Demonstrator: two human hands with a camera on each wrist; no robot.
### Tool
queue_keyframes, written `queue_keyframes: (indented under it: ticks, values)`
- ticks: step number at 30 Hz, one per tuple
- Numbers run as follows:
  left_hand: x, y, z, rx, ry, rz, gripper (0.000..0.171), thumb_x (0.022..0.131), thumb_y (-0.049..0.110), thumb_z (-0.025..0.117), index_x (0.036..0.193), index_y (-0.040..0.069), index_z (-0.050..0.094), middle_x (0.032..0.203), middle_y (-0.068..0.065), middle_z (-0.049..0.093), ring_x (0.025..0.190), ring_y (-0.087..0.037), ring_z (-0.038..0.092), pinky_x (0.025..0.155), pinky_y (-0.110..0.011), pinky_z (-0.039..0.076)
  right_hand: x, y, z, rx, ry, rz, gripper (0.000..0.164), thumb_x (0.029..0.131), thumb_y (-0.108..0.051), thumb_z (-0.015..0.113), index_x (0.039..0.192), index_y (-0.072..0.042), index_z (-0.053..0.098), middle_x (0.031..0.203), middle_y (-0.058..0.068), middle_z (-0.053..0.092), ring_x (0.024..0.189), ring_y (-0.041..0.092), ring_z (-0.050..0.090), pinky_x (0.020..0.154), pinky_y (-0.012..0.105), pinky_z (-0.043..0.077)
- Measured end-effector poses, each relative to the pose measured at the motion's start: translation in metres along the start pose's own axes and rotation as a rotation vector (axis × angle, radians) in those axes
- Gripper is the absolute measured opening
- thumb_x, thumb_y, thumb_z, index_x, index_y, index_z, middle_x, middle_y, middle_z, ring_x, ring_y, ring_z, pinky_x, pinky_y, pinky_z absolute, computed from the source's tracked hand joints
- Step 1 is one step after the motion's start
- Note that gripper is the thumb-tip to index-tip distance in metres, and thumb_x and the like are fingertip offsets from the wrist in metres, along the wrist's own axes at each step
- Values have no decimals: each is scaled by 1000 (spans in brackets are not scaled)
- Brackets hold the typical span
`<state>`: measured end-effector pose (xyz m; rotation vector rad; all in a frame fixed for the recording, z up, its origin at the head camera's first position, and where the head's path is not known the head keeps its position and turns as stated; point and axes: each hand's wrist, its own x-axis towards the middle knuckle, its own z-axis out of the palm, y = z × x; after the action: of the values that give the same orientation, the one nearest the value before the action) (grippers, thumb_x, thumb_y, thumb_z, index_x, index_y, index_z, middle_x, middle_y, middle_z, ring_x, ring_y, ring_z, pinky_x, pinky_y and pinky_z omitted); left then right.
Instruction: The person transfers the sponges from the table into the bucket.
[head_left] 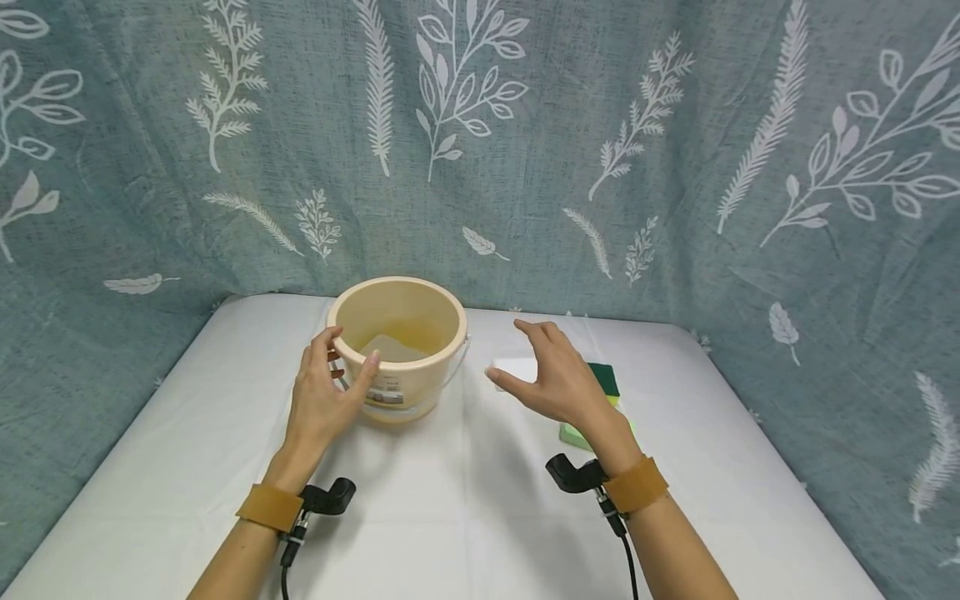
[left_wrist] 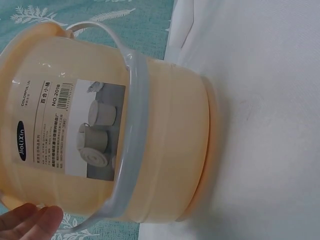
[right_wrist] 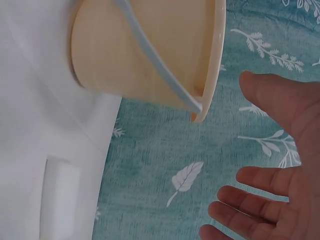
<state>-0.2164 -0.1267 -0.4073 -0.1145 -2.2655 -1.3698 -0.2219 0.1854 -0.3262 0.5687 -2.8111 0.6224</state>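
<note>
A cream plastic bucket [head_left: 405,383] stands upright at the back left of the white table, a pale grey piece [head_left: 393,348] lying inside it. Its wire-like light handle [left_wrist: 132,135] hangs down the outer wall, below a printed label [left_wrist: 95,130]. My left hand [head_left: 326,400] is at the bucket's left front, fingers and thumb spread, fingertips right at the rim. To the right of the bucket, my right hand [head_left: 555,375] hovers above the table with fingers apart and nothing in it; the right wrist view shows a gap between it and the rim.
Under and behind my right hand lie a white block [head_left: 513,367], a sponge with a dark green top [head_left: 606,379] and a light green sponge [head_left: 573,436], partly hidden. A teal leaf-patterned curtain [head_left: 480,208] borders the table's back and sides.
</note>
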Motion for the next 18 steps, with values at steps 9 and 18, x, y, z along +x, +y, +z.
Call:
queue_keyframes:
  ticks: [9,18]
  values:
    - [0,-1,0,2,5,7,75,97,41,68,151,-1,38,142,-27,47,122,-40,55,94,-52,54,-18,26,-2,-7,-5,64,83,92,-53,71,154,-6,42,147,20,48,130,39,51,102,59,48]
    - [-1,0,1,-1,3,1,75,97,42,68,151,0,38,142,-26,47,121,-40,54,95,-51,54,-37,51,-3,-37,-8,124,83,93,-55,70,154,-5,43,147,23,48,131,40,50,101,62,47]
